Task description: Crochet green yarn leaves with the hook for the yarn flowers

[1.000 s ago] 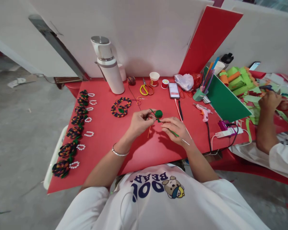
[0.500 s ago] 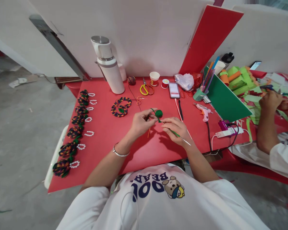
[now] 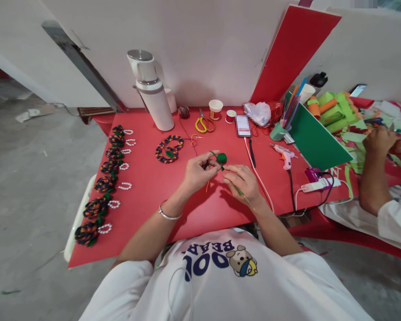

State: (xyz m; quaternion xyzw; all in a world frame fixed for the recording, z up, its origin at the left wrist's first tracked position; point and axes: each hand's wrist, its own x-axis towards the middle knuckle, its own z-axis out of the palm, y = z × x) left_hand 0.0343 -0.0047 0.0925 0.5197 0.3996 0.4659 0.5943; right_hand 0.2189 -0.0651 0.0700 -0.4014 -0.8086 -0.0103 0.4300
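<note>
My left hand (image 3: 198, 170) pinches green yarn and a small piece of green work, with a short orange strand hanging below. My right hand (image 3: 243, 182) is wrapped round a crochet hook (image 3: 240, 192) with a green grip, its tip at the green work (image 3: 222, 168) between both hands. Just behind them on the red table lies a green yarn ball (image 3: 222, 158). A braided multicolour loop (image 3: 169, 149) with a green leaf shape rests to the left, near a loose orange strand (image 3: 194, 140).
Several braided bundles (image 3: 105, 183) with bead loops line the table's left side. Behind stand a white thermos (image 3: 155, 104), scissors (image 3: 205, 124) and a paper cup (image 3: 215, 109). Rightward are a phone (image 3: 243, 126), a glue gun (image 3: 285, 155), a green board (image 3: 317, 129) and another person's hands (image 3: 381, 140).
My right hand has shifted slightly left and turned, so the hook lies at a steeper angle and less of its end shows. My left hand is nearly still.
</note>
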